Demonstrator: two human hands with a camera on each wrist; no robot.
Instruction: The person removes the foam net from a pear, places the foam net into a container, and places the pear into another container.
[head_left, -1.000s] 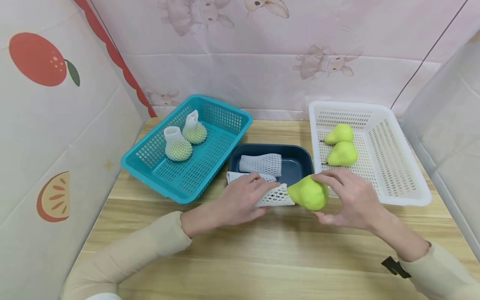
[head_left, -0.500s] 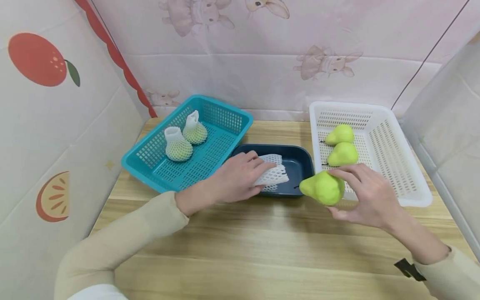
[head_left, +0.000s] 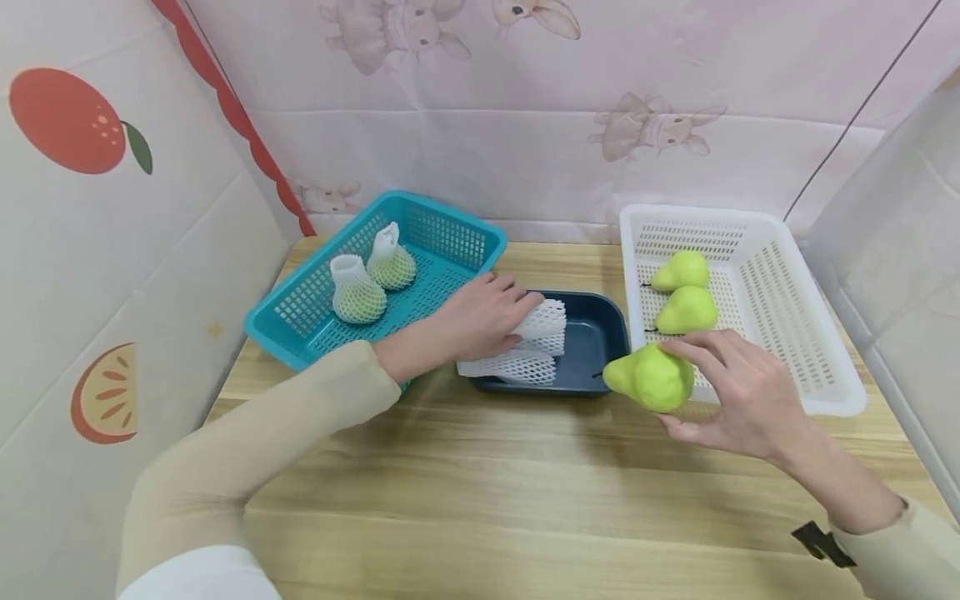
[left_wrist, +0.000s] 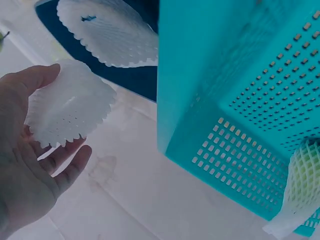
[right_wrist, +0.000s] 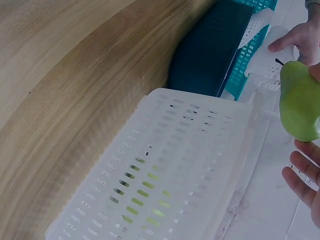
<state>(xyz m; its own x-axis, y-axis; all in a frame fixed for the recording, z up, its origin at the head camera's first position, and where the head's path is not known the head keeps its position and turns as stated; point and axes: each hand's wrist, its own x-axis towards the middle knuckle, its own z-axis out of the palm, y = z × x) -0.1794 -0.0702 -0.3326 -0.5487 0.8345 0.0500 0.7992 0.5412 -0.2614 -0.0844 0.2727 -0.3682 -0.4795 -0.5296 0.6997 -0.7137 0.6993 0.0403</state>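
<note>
My left hand (head_left: 480, 317) is over the left part of the dark blue tray (head_left: 592, 346). Its thumb and fingers pinch a white foam net sleeve (left_wrist: 70, 105). Another foam net sleeve (head_left: 517, 368) lies across the tray's front left side, partly beneath that hand. On the right, my right hand (head_left: 738, 396) holds a bare green pear (head_left: 651, 379) by its round end, the stem pointing left. The pear hangs in front of the white basket, just right of the tray.
A teal basket (head_left: 300, 333) at the left contains two net-wrapped pears (head_left: 358, 292). Two bare pears (head_left: 686, 308) lie in the white basket (head_left: 825, 367) at the right. Wooden tabletop (head_left: 525, 500) extends in front. Printed fabric walls (head_left: 525, 167) enclose the back and sides.
My right hand drew the pear rightward, away from the sleeve in my left hand, then stayed nearly still. My left hand moved back over the tray with its sleeve.
</note>
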